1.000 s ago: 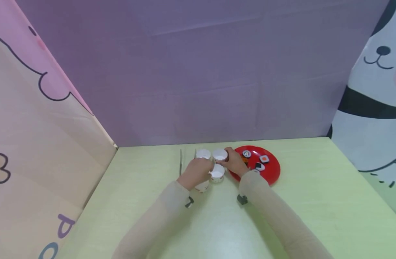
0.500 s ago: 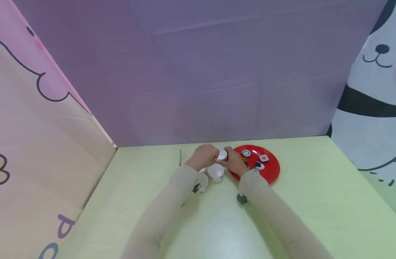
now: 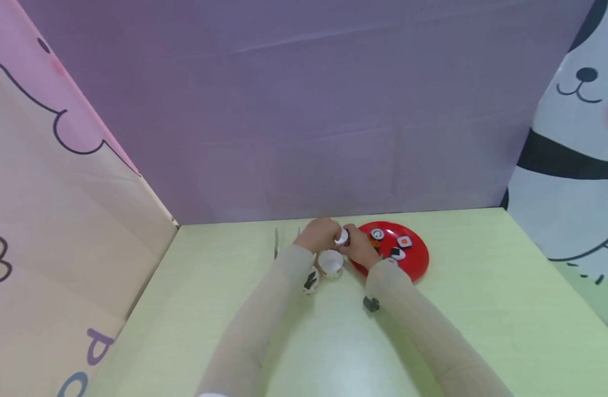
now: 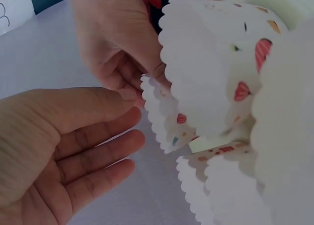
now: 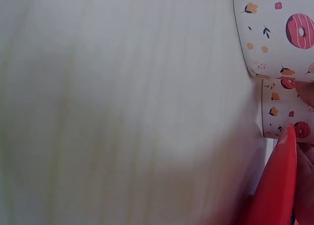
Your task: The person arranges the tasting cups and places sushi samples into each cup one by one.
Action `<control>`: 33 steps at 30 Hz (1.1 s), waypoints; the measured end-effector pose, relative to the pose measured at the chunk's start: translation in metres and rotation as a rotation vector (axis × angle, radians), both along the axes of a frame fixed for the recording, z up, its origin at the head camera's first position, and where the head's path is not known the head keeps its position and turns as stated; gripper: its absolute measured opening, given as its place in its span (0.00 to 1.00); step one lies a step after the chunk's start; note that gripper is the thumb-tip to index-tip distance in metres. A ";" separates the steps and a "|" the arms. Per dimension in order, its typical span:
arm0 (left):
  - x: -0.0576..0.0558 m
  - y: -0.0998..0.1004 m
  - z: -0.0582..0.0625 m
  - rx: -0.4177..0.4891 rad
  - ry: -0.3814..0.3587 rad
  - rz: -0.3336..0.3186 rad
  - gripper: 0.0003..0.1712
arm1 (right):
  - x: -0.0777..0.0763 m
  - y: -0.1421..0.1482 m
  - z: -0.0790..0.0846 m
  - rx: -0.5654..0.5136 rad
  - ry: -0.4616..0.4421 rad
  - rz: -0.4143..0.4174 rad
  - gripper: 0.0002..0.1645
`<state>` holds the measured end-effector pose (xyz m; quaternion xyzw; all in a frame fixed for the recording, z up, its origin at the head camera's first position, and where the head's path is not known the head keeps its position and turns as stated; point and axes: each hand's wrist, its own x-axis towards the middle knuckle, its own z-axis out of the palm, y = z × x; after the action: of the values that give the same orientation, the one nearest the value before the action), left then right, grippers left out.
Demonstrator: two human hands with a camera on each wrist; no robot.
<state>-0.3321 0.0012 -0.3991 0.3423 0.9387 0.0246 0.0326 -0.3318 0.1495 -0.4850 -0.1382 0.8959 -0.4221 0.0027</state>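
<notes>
My right hand [image 3: 360, 247] grips the back right white paper baking cup [image 3: 341, 237], thumb at its near side. In the right wrist view the donut-and-flower print of that cup [image 5: 289, 107] shows beside the thumb. My left hand [image 3: 319, 234] is close by on the cup's left. Seen from the left wrist, the left fingers [image 4: 105, 154] are loosely extended, with thumb and index tip right at the scalloped rim. Nearer me stands another baking cup [image 3: 331, 263], and a front left cup [image 3: 311, 286] is partly covered by a dark wrist piece. The back left cup is hidden behind my left hand.
A red plate [image 3: 419, 259] with several small sushi pieces [image 3: 404, 241] lies just right of my right hand. Thin grey strips [image 3: 276, 242] lie left of the cups on the pale table [image 3: 473, 286]. A purple backdrop [image 3: 304, 138] rises behind the table.
My left hand has moved from above the left cups forward and right, up to the back right cup. My right hand has stayed at that cup.
</notes>
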 end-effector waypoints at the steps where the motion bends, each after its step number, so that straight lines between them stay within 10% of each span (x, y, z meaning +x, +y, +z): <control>1: -0.001 0.001 -0.001 0.009 -0.001 -0.004 0.04 | 0.000 0.000 0.000 0.002 -0.001 -0.003 0.28; 33: -0.009 0.006 -0.020 -0.039 0.129 -0.002 0.02 | 0.003 -0.002 0.000 0.021 0.039 -0.017 0.29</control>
<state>-0.3406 0.0070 -0.4190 0.3436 0.9387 -0.0157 -0.0214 -0.3290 0.1473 -0.4849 -0.1390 0.9014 -0.4098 -0.0169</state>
